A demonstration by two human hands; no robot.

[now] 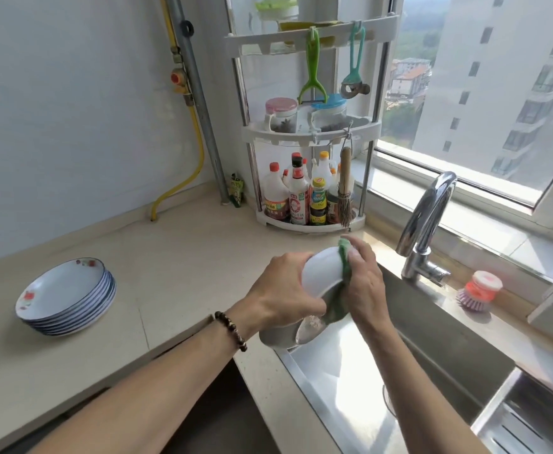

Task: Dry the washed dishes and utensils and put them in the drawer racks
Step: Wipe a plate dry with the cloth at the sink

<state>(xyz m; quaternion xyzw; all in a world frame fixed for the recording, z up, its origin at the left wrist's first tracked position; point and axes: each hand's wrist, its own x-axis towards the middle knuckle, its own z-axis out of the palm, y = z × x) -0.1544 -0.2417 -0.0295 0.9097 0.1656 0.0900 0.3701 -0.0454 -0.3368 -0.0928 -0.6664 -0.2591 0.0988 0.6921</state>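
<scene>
Over the sink's left edge, my left hand [283,286] grips a white bowl [321,271], tilted on its side. My right hand [363,281] presses a green cloth [342,291] against the bowl's rim, fingers curled round the cloth. The cloth wraps over the rim and hangs below the bowl. Just beneath the bowl sit a grey bowl [276,337] and a clear glass item [308,329], partly hidden by my hands. A stack of several white plates [67,294] with red flower prints and blue rims stands on the counter at left.
The steel sink [340,371] fills the lower right, with a chrome tap [427,224] behind it and a pink dish brush [480,291] on the ledge. A corner rack [311,139] holds bottles, jars and hanging peelers. A yellow gas hose [190,165] runs down the wall.
</scene>
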